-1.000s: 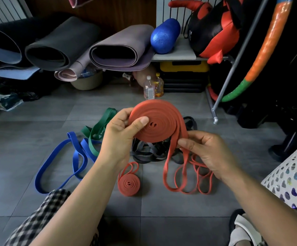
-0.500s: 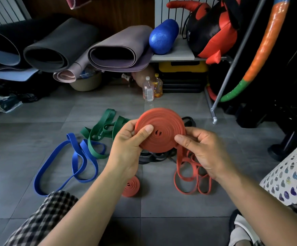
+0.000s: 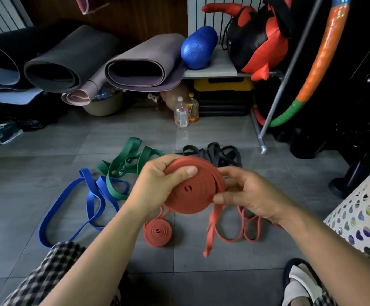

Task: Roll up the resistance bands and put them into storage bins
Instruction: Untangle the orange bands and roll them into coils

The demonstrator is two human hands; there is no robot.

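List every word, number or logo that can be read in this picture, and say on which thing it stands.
"KG" (probably; white, turned sideways): on the black and red bag.
White print and a triangle logo on the green band: too blurred to read.
Labels on the two bottles: too small to read.

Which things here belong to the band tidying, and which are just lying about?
Job: red coil, left hand, right hand, small red roll, loose red bands, blue band, green band, black bands, basket.
Lying about: mats, foam roller, bottles, hoop.
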